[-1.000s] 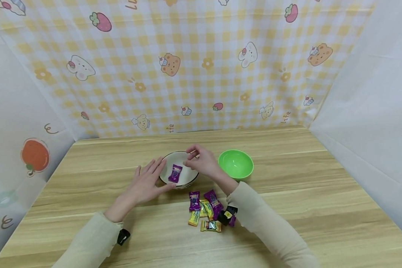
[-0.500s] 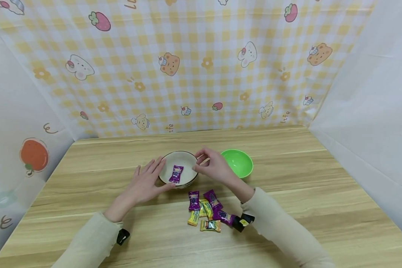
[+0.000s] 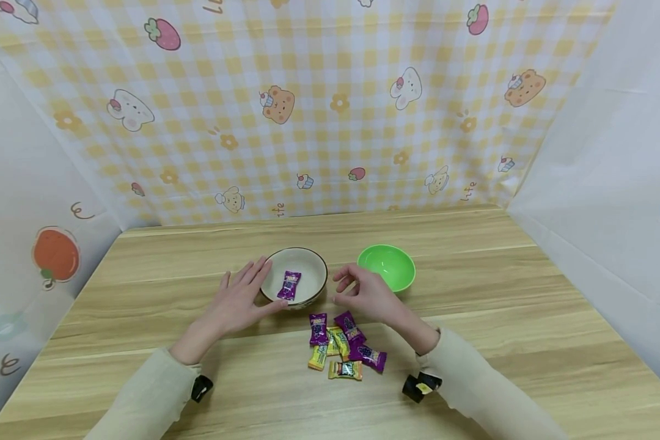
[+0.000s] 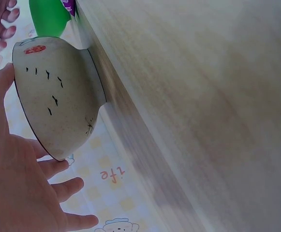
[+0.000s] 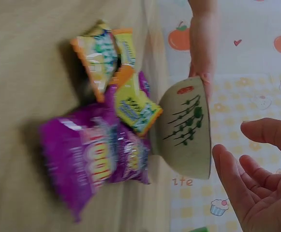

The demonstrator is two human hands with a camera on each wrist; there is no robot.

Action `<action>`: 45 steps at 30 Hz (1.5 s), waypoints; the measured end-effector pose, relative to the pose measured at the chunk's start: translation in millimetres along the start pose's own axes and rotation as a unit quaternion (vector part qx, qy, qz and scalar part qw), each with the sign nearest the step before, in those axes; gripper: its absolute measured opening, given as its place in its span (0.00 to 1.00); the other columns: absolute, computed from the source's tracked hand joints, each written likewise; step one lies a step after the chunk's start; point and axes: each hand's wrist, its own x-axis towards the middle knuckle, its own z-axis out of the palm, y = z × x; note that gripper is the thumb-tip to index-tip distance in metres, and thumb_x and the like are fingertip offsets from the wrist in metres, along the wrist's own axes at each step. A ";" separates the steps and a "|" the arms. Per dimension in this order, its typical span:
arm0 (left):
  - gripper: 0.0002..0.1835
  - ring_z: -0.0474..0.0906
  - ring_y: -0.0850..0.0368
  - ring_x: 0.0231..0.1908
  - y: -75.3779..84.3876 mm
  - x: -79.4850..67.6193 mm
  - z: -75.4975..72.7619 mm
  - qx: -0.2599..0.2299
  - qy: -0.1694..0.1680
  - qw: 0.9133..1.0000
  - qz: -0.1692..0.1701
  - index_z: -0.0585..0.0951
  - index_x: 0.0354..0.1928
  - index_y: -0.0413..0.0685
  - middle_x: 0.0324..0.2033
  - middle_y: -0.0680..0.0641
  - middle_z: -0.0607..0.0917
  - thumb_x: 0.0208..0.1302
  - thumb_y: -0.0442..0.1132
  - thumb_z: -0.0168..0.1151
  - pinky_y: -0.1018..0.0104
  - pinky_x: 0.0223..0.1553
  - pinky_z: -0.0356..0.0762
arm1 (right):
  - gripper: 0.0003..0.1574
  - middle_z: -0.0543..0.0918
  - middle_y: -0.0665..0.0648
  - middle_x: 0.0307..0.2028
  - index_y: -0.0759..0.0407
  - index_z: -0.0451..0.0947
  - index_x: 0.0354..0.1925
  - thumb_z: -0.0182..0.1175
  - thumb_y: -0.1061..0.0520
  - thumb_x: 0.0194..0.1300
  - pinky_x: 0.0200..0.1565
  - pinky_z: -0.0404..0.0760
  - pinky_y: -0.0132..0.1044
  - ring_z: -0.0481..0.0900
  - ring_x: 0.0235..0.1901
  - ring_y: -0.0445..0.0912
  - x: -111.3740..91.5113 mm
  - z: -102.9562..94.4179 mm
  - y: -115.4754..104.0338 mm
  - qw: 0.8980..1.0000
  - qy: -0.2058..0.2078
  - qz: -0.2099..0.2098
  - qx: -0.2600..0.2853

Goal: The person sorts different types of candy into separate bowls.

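Observation:
My left hand (image 3: 233,304) rests on the rim of a cream bowl (image 3: 308,266) with a dark edge, its thumb at the near side and its spread fingers at the left. One purple-wrapped candy (image 3: 289,285) lies inside this bowl. In the left wrist view, thumb and fingertips touch the rim of the bowl (image 4: 58,92). My right hand (image 3: 365,293) hovers between the cream bowl and a green bowl (image 3: 387,269), fingers loosely bent, nothing in them. The right wrist view shows a gap between the right thumb and forefinger (image 5: 227,166).
In front of the bowls lies a loose pile of wrapped candies, among them a purple candy (image 3: 318,330), another purple candy (image 3: 371,358) and a yellow candy (image 3: 345,370). The wooden table (image 3: 500,305) ends at a checked curtain (image 3: 330,140) behind.
My right hand has moved right and toward me, away from the cream bowl's rim, uncovering the bowl's right side and the right end of the candy pile. The left hand stays in place.

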 end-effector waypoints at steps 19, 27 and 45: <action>0.50 0.45 0.42 0.63 1.1 -0.5 -1.6 -0.001 -0.003 1.000 0.000 0.52 0.67 0.44 0.65 0.43 0.51 0.50 0.72 0.44 0.37 0.55 0.35 | 0.17 0.77 0.52 0.28 0.66 0.72 0.39 0.64 0.60 0.52 0.27 0.76 0.31 0.76 0.25 0.44 -27.1 1.9 29.7 0.998 -0.050 -0.005 -0.033; 0.50 0.45 0.43 0.63 1.0 -0.2 -1.1 0.001 -0.001 1.000 0.000 0.52 0.67 0.44 0.65 0.43 0.51 0.50 0.73 0.43 0.37 0.55 0.35 | 0.17 0.77 0.52 0.30 0.64 0.73 0.40 0.64 0.60 0.51 0.29 0.75 0.30 0.75 0.27 0.41 -29.8 5.5 33.7 0.996 -0.055 -0.003 -0.076; 0.51 0.45 0.43 0.63 1.3 -0.9 -1.7 0.001 -0.003 1.000 -0.004 0.51 0.67 0.44 0.66 0.44 0.50 0.50 0.73 0.43 0.38 0.56 0.35 | 0.25 0.76 0.49 0.29 0.64 0.72 0.46 0.66 0.59 0.48 0.31 0.73 0.30 0.72 0.28 0.40 -21.7 13.8 36.3 0.984 -0.097 -0.037 -0.148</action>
